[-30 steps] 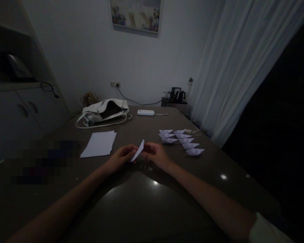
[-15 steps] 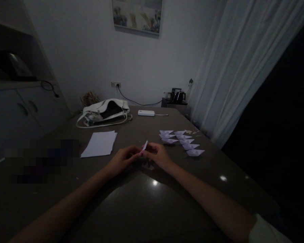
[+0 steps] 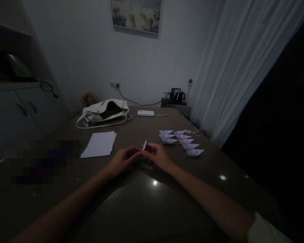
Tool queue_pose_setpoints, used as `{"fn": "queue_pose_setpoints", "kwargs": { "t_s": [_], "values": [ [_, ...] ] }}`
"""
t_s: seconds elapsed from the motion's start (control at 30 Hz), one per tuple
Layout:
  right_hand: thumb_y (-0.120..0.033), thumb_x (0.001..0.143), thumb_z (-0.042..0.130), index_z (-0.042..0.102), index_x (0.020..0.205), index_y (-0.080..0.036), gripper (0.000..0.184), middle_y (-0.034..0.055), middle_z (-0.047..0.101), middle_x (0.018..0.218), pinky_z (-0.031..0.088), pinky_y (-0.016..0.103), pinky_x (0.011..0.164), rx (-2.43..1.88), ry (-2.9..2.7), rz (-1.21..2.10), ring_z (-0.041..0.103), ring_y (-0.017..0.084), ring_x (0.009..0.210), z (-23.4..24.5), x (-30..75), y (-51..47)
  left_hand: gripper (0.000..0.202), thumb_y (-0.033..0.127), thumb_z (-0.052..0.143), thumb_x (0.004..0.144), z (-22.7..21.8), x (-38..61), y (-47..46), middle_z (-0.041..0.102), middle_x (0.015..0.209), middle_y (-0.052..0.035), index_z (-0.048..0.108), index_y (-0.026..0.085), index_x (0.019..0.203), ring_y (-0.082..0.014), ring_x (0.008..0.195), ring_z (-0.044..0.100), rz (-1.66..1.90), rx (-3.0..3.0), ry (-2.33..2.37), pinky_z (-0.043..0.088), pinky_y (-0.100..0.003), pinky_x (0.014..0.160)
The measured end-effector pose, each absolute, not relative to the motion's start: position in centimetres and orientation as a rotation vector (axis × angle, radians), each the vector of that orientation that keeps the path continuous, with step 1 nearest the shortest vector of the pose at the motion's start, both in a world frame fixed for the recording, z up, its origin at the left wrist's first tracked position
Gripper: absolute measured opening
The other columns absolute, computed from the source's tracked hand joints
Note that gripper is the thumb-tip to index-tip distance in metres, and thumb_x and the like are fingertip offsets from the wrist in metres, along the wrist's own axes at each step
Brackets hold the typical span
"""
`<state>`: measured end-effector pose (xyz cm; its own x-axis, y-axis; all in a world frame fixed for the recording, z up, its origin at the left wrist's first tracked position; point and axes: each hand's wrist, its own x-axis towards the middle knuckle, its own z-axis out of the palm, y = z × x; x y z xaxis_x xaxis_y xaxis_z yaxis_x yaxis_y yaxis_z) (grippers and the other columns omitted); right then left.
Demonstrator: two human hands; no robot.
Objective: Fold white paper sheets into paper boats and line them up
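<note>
Between my two hands, a little above the table, is a small piece of folded white paper (image 3: 144,145), seen nearly edge-on. My left hand (image 3: 125,158) pinches it from the left with thumb and fingers. From the other side my right hand (image 3: 158,156) grips it too, and the fingertips of both hands almost meet. Much of the paper is hidden by the fingers. Several folded paper boats (image 3: 191,146) stand in two rows to the right of my right hand. A stack of white paper sheets (image 3: 100,144) lies left of my left hand.
A white handbag (image 3: 105,113) lies gaping at the back left of the dark table (image 3: 131,209). Behind my hands is a white power bank (image 3: 146,113) with a short cable. Small scraps (image 3: 191,132) lie near the right edge, by a pale curtain (image 3: 218,74).
Both hands keep hold of the folded paper in almost the same place. The paper now stands slightly more upright and shows less of its face.
</note>
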<state>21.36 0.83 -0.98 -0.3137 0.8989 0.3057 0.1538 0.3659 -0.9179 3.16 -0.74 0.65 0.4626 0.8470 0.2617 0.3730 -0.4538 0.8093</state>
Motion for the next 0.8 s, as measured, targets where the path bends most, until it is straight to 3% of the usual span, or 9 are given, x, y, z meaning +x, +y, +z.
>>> {"fn": "queue_pose_setpoints", "kwargs": {
  "t_s": [0.2, 0.53, 0.8],
  "values": [
    [-0.033, 0.075, 0.063, 0.066, 0.094, -0.014, 0.027, 0.0052, 0.066, 0.078, 0.045, 0.023, 0.055, -0.919, -1.755, 1.013, 0.060, 0.014, 0.068, -0.77, 21.37, 0.80, 0.035, 0.042, 0.042, 0.088, 0.79, 3.15, -0.88, 0.069, 0.088, -0.0063, 0.063, 0.014, 0.095, -0.0214, 0.081, 0.063, 0.896, 2.101, 1.108, 0.047, -0.028, 0.071],
    [-0.041, 0.073, 0.065, 0.062, 0.107, -0.012, 0.044, 0.0089, 0.066, 0.092, 0.045, 0.021, 0.049, -0.935, -1.706, 1.119, 0.060, 0.016, 0.074, -1.34, 21.42, 0.84, 0.035, 0.041, 0.050, 0.085, 0.19, 3.14, -0.50, 0.068, 0.105, -0.0074, 0.062, 0.016, 0.106, -0.0223, 0.095, 0.063, 0.939, 2.065, 0.998, 0.048, -0.033, 0.084],
    [-0.037, 0.075, 0.062, 0.061, 0.110, -0.011, 0.044, 0.0091, 0.066, 0.089, 0.045, 0.021, 0.049, -0.951, -1.743, 1.110, 0.059, 0.016, 0.072, -1.43, 21.24, 0.83, 0.032, 0.039, 0.049, 0.086, 0.29, 3.19, -0.98, 0.071, 0.094, -0.0069, 0.065, 0.015, 0.099, -0.0217, 0.084, 0.066, 0.939, 2.135, 1.139, 0.050, -0.030, 0.075]
  ]
}}
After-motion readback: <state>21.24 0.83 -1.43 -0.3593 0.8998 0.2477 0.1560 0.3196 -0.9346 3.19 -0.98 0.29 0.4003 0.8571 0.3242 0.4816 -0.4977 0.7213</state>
